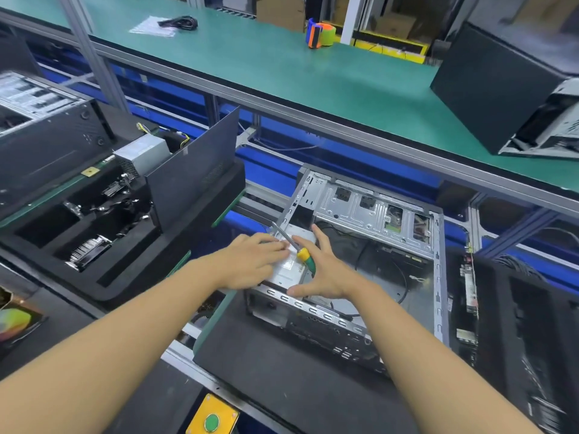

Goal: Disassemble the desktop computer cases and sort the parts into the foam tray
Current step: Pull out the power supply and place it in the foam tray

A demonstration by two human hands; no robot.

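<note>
An open desktop case (438,245) lies on its side on black foam at the centre. A silver drive (289,266) sits in its near left corner. My left hand (253,261) rests on the drive's top with straight fingers. My right hand (326,274) spans the drive's right side with thumb and forefinger spread. A screwdriver (303,255) with a yellow and green handle sticks out between them, its shaft pointing up and left over the drive. The handle's end goes under my palm, and my other fingers are hidden. The foam tray (125,286) with cut-out pockets lies to the left.
The left tray holds a heatsink (89,252), a power supply (141,155) and an upright dark side panel (194,186). Another case (47,126) stands far left. A second foam tray (520,324) with boards lies right. A black case (498,86) and a tape dispenser (319,32) sit on the green bench.
</note>
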